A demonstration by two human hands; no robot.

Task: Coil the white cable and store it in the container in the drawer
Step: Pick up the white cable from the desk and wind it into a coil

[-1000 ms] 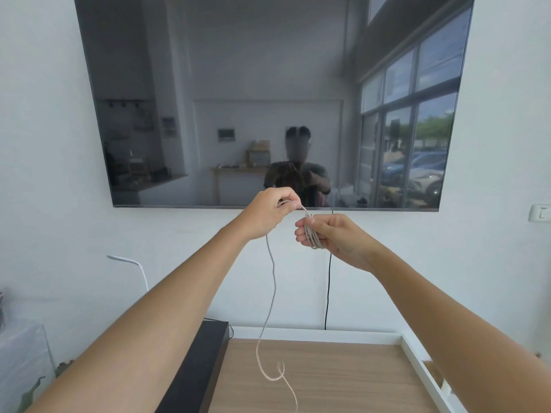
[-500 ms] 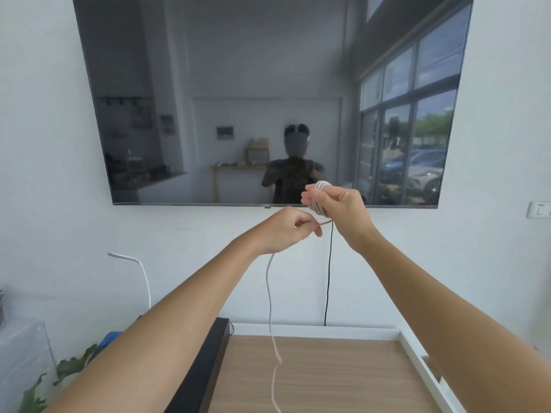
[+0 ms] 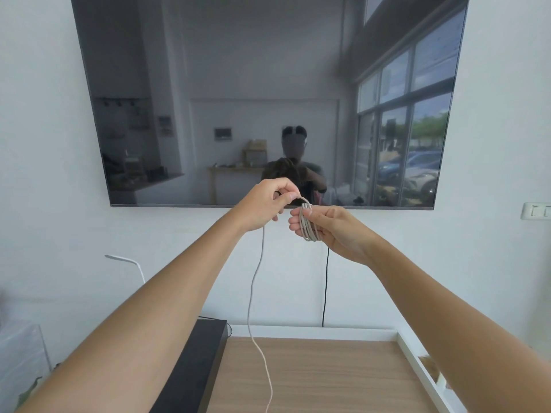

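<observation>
**Both hands pinch the cable below the TV**

Right hand has its grip pinched on several loops of the white cable, just under the TV; left hand pinches the strand beside it. Loops could spring loose if the pinch slackens. The tail may snag on the table. One cable, two hands; no drawer visible.

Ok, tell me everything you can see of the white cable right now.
The white cable is thin, off-white and flexible, with a matte look. Several loops are gathered into a small coil pinched in the right hand. From the top of the coil a strand arcs over to the left hand, which pinches it. Below that hand the loose tail hangs down, curves over the wooden surface and leaves the bottom of the view, so its end and any plug are unseen.
</observation>
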